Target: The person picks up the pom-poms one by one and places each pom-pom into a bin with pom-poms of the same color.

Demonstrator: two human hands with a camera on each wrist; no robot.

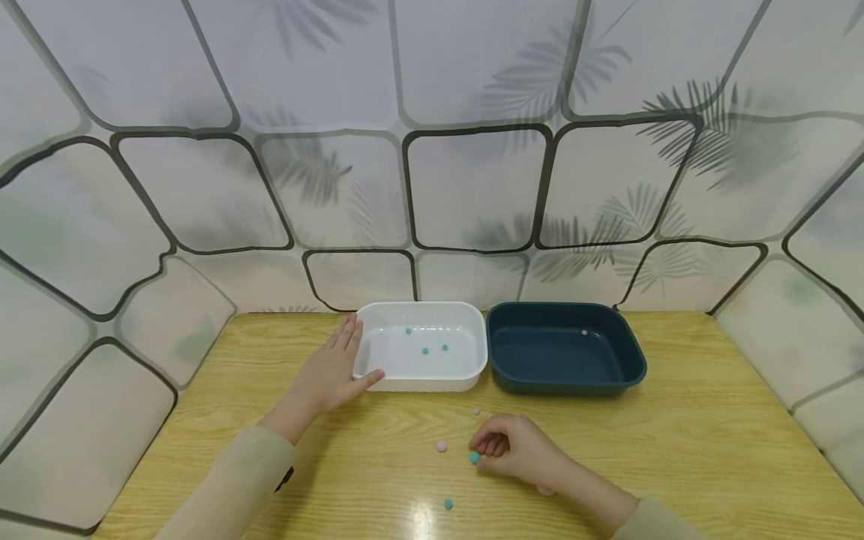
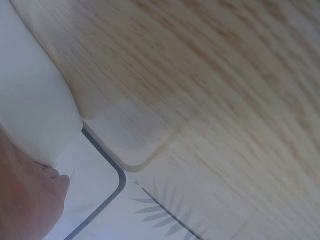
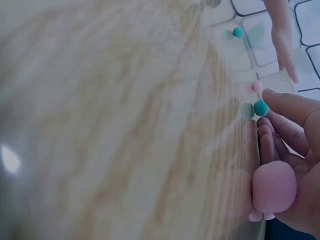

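Note:
My right hand (image 1: 520, 454) is low over the table's front middle, thumb and index fingertip pinching a teal pom-pom (image 1: 475, 457). In the right wrist view this teal pom-pom (image 3: 261, 107) sits at the fingertips, and a larger-looking pink pom-pom (image 3: 274, 187) lies close by the palm. My left hand (image 1: 327, 375) rests against the left end of a white tray (image 1: 421, 384), fingers extended along its side and thumb on the front rim. Several teal pom-poms (image 1: 425, 351) lie inside that tray.
A dark blue tray (image 1: 567, 388) stands right beside the white one, holding a small pink pom-pom (image 1: 584, 332). Loose on the wooden table (image 1: 702, 450) are a pink pom-pom (image 1: 442, 446), a smaller pink one (image 1: 476, 411) and a teal one (image 1: 448, 504). A patterned curtain (image 1: 472, 187) rises behind.

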